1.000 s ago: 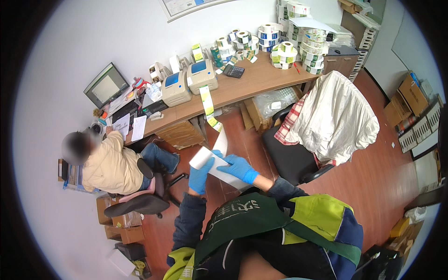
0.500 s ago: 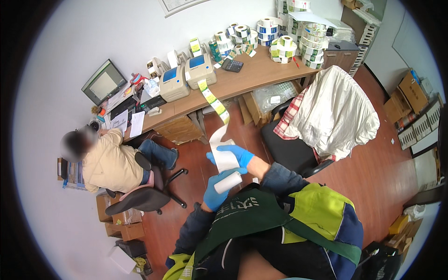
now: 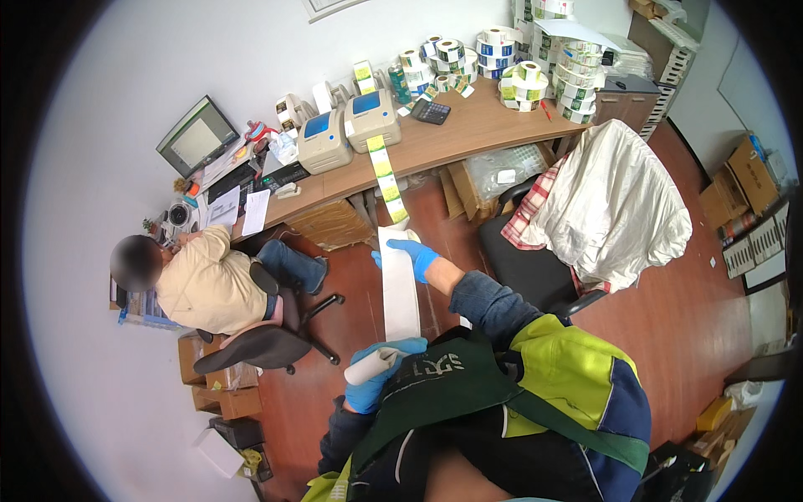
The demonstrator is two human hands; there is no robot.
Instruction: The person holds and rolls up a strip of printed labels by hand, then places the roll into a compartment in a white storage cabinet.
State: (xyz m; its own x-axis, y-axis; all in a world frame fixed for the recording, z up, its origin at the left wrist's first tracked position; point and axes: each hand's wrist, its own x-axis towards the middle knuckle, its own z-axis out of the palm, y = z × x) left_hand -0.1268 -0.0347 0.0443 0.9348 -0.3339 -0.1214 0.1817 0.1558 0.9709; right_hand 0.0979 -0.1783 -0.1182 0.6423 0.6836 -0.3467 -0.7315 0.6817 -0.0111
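Note:
A long label strip (image 3: 386, 180) with green and yellow prints hangs from the right one of two label printers (image 3: 370, 121) on the desk. It runs down to my hands, white backing side showing. My left hand (image 3: 372, 381), in a blue glove, is closed round a white roll (image 3: 368, 366) close to my apron. Farther out, my right hand (image 3: 410, 255), also gloved in blue, grips the strip from its right edge, fingers partly behind it. Between the two hands the strip is stretched nearly straight.
A seated person (image 3: 213, 276) works at the desk (image 3: 468, 125) on the left, before a monitor (image 3: 197, 144). Several label rolls (image 3: 527, 84) stand stacked along the back. To my right is a black chair (image 3: 535, 259) draped with a white cloth (image 3: 611, 209). Cardboard boxes (image 3: 749, 184) line the right wall.
My left hand has moved left and down with the roll, away from my right hand. The strip between them is longer and straighter. The whole view has shifted slightly.

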